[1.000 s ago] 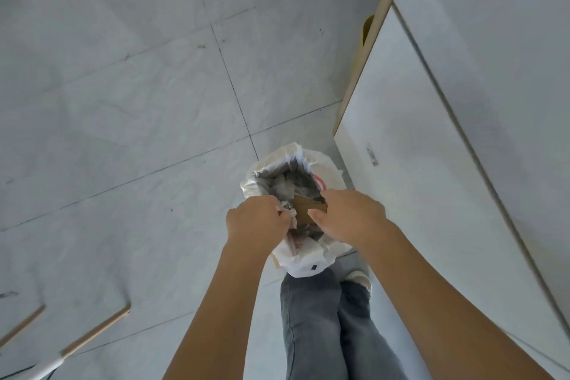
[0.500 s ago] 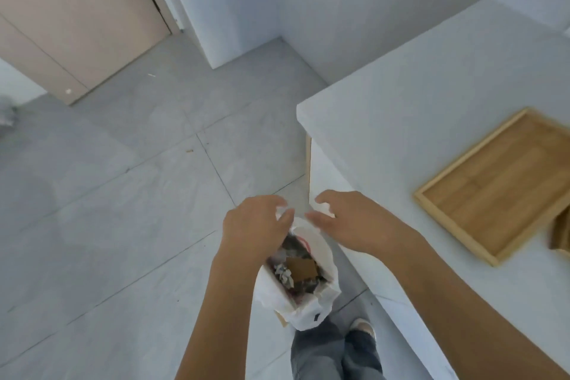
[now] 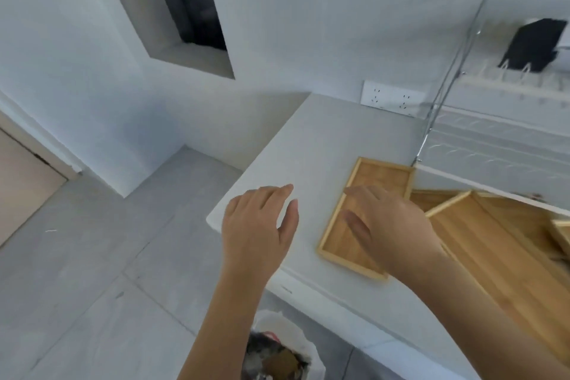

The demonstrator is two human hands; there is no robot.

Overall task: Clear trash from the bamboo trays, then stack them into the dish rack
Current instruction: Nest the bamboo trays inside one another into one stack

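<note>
A small bamboo tray (image 3: pixel 382 177) lies flat on the white counter (image 3: pixel 311 139), with nothing visible on its bare part. My right hand (image 3: pixel 391 225) hovers over its near half, fingers spread, holding nothing. My left hand (image 3: pixel 259 225) is open above the counter's left corner, left of that tray. A larger bamboo tray (image 3: pixel 493 244) lies to the right, partly under my right forearm, with another tray edge (image 3: pixel 559 234) at the far right. The white wire dish rack (image 3: pixel 499 145) stands behind the trays.
A trash bin lined with a white bag (image 3: pixel 277 355), holding dark scraps, stands on the floor below the counter edge. A wall socket (image 3: pixel 391 97) is behind the counter. A black object (image 3: pixel 533 43) sits on the rack's upper tier. Grey tiled floor (image 3: pixel 92 256) spreads left.
Both hands have let go of the trash bag and risen from the bin to the counter. The view has swung up from the floor to the trays and rack.
</note>
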